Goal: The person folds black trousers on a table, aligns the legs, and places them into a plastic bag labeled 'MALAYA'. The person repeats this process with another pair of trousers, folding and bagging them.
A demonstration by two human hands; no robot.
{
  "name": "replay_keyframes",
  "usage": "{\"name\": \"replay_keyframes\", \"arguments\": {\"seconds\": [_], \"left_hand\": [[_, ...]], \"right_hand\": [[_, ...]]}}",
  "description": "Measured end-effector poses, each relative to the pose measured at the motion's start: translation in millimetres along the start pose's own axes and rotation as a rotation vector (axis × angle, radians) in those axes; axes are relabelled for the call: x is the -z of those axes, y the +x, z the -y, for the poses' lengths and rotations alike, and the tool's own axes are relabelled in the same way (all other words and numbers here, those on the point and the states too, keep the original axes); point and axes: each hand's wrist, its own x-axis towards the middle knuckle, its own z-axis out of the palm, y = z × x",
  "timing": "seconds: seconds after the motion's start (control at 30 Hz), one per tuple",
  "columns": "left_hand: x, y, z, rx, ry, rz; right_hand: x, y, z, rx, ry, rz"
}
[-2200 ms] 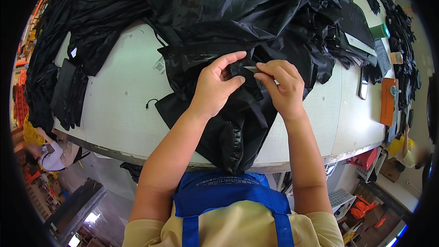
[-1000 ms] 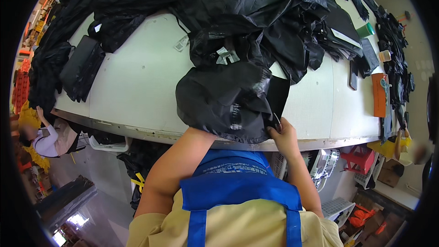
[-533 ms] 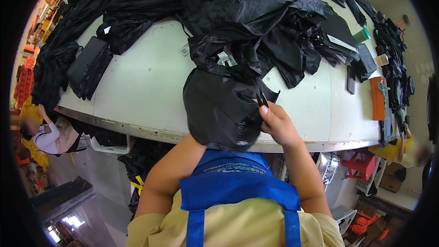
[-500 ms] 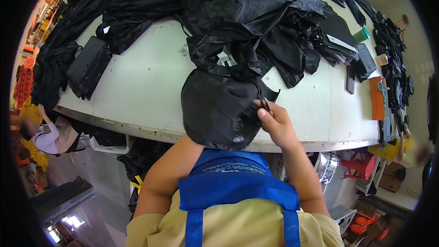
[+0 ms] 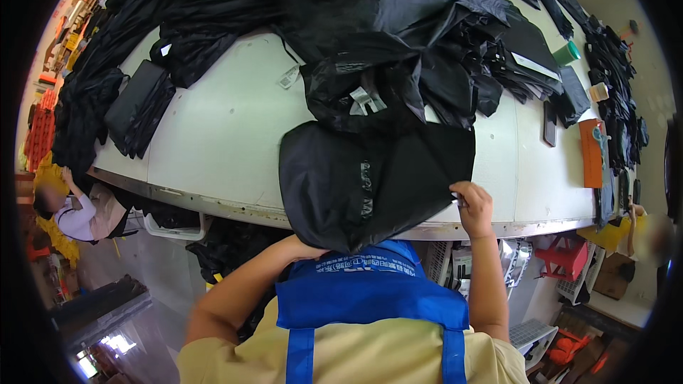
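A thin, shiny black fabric piece [image 5: 420, 171] with pale print down its middle lies spread over the table's near edge. It could be part of a garment; its exact kind is not clear. My right hand [image 5: 474, 209] pinches its lower right edge between thumb and fingers. On the near left side my left hand [image 5: 307, 247] is at the lower edge, its fingers hidden beneath the black fabric. Just beyond lies a crumpled black garment [image 5: 327, 89] with white labels [image 5: 367, 101], touching or joined to the piece; which one I cannot tell.
Heaped black garments [image 5: 334, 0] cover the far side of the white table [image 5: 213, 124]. A folded black stack [image 5: 140, 108] lies left. At right are a phone [image 5: 550, 124], an orange box [image 5: 591, 153] and a green cylinder [image 5: 566, 53]. Other people work at both sides.
The black piece has gone from bunched to spread wide toward the right. My right hand has moved right and slightly nearer with its edge. My left forearm has shifted lower.
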Motion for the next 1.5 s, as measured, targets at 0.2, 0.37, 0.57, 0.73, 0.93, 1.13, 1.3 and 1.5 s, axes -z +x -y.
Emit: {"name": "replay_keyframes", "arguments": {"seconds": [0.2, 0.37, 0.57, 0.73, 0.93, 1.13, 1.3, 1.5], "left_hand": [[7.8, 22.4, 54.8, -0.176, 0.223, -1.004], [64.8, 59.1, 64.0, -0.527, 0.34, -0.5], [90.4, 68.0, 58.1, -0.404, 0.453, -0.317], [81.9, 55.4, 42.2, -0.205, 0.095, -0.302], [102.1, 55.4, 19.6, -0.216, 0.103, -0.395], [123.8, 57.4, 52.5, -0.379, 0.38, -0.279], [97.4, 44.1, 77.3, -0.328, 0.612, -0.411], [56.6, 41.5, 85.9, 0.06, -0.897, -0.7]], "right_hand": [[-15.1, -20.7, -33.2, -0.139, 0.102, 0.082], [-5.1, -16.6, -68.5, -0.262, 0.336, 0.108], [-12.4, 3.9, -122.6, -0.488, -0.078, 0.182], [-42.0, 14.2, 0.8, -0.165, 0.182, -0.052], [-45.6, 20.8, 45.2, -0.227, 0.381, 0.313], [-47.0, -52.2, 48.1, -0.373, 0.08, 0.895], [-30.1, -33.7, 24.8, -0.562, 0.373, 0.52], [-22.4, -45.5, -129.5, -0.606, -0.388, 0.073]]}}
